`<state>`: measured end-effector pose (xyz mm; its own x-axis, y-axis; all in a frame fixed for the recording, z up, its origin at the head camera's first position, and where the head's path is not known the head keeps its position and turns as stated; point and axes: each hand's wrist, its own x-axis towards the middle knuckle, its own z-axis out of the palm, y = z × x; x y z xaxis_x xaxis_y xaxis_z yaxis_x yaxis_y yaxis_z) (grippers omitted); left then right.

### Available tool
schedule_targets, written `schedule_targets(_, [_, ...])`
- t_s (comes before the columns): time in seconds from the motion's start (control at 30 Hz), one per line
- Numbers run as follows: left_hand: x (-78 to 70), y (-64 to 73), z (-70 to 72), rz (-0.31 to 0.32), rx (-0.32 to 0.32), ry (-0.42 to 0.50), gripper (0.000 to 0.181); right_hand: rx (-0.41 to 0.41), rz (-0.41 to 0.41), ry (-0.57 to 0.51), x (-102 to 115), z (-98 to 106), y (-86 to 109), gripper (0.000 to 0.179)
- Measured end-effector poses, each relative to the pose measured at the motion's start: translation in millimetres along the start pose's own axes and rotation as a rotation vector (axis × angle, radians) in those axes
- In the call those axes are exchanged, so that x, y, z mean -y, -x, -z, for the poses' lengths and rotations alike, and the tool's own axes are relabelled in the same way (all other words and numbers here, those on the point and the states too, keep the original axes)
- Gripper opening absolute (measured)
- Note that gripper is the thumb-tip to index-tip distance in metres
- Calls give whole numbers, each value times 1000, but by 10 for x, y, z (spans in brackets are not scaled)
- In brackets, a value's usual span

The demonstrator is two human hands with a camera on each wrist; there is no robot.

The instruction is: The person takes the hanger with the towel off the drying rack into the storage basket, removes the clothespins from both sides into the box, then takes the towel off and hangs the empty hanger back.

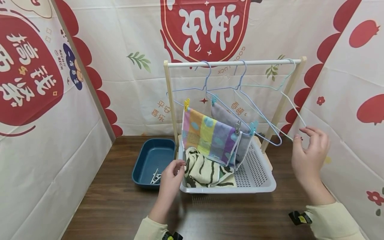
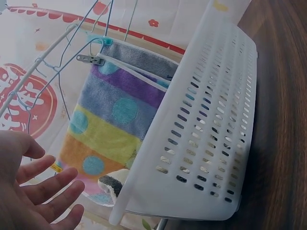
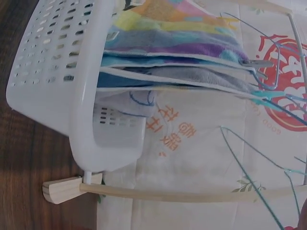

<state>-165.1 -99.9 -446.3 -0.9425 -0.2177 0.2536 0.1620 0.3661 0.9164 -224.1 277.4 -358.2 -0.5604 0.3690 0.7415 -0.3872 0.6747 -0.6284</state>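
In the head view my right hand [image 1: 310, 156] pinches the outer corner of a pale green hanger [image 1: 295, 108], which hooks over the right end of the rack's rod; only fingertips show at the right wrist view's edge. My left hand [image 1: 171, 176] is at the basket's left rim beside a crumpled cream-and-black striped towel [image 1: 201, 168]. Its fingers are loosely spread with nothing in them in the left wrist view. A multicoloured towel [image 1: 210, 133] and a grey towel [image 1: 225, 113] hang clipped from two blue hangers [image 1: 207, 78], their lower ends inside the basket.
The white perforated basket [image 1: 228, 190] stands under the wooden-post rack [image 1: 171, 100]. To its left, a dark blue tray [image 1: 136, 170] holds grey-white clips [image 1: 156, 176]. Yellow [image 1: 186, 104], grey [image 1: 238, 128] and teal clips [image 1: 253, 127] grip the hung towels. Printed cloth walls surround the wooden table [image 1: 120, 206].
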Motion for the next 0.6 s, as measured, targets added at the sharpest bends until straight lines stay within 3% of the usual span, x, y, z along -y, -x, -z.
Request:
schedule_targets(0.27, [-40, -16, 40, -24, 21, -20, 17, 0, 101, -69, 150, -8, 31, 28])
schedule_targets(0.6, [-105, -50, 64, -48, 32, -41, 17, 12, 374, -211, 502, -115, 119, 29])
